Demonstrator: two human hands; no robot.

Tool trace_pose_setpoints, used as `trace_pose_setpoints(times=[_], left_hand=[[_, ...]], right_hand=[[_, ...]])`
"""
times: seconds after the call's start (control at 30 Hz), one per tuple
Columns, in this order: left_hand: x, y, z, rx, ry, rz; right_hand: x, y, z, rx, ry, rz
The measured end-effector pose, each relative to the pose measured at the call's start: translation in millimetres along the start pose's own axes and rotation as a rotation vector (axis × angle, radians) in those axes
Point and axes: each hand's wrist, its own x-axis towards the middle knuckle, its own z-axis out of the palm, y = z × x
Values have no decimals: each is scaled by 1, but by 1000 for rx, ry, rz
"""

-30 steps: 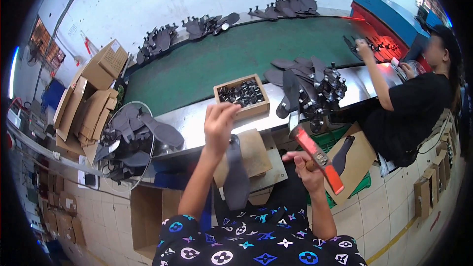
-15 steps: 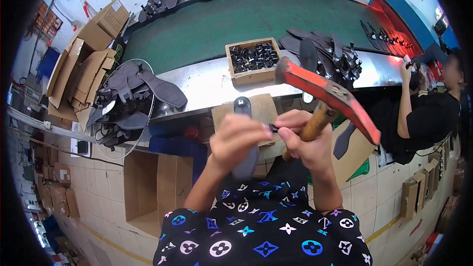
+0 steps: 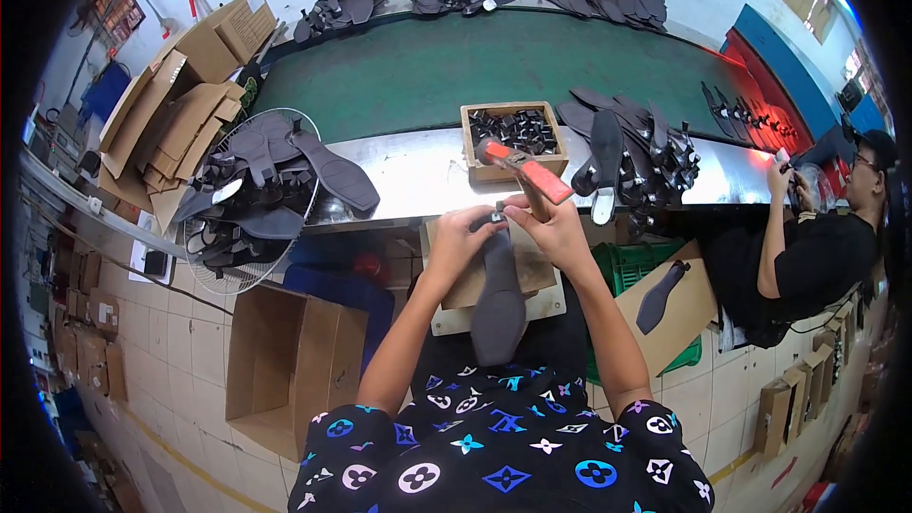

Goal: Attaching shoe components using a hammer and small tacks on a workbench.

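Both hands meet ahead, left hand (image 3: 463,239) pinching, right hand (image 3: 554,228) curled closed.

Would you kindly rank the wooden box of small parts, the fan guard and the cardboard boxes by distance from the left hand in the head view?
From the left hand:
1. Wooden box, just beyond, on the steel ledge.
2. Fan guard, to the left.
3. Cardboard boxes, far upper left.

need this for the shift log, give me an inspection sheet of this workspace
surface: steel bench edge beside a green conveyor belt
job's things: dark shoe sole on a wooden block; wooden box of small black parts
clutter: sole piles, fan guard heaped with soles, cardboard boxes
grippers: left hand pinches at the sole's heel end; right hand holds an orange-headed hammer
cables: nothing seen
surroundings: co-worker at right, tiled floor
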Motion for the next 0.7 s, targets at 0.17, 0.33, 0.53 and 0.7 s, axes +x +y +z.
trace_pose_setpoints(times=[0.17, 0.33, 0.53, 0.7], left_hand=[[-3, 4, 0, 20, 29, 48], [-4, 2, -2, 21, -8, 10], [-4, 5, -4, -4, -41, -75], [-3, -5, -2, -22, -17, 18]], right_hand=[[1, 7, 5, -122, -30, -64], [-3, 6, 4, -218, -56, -115], [-5, 8, 8, -313, -21, -233], [1, 14, 6, -197, -7, -74]])
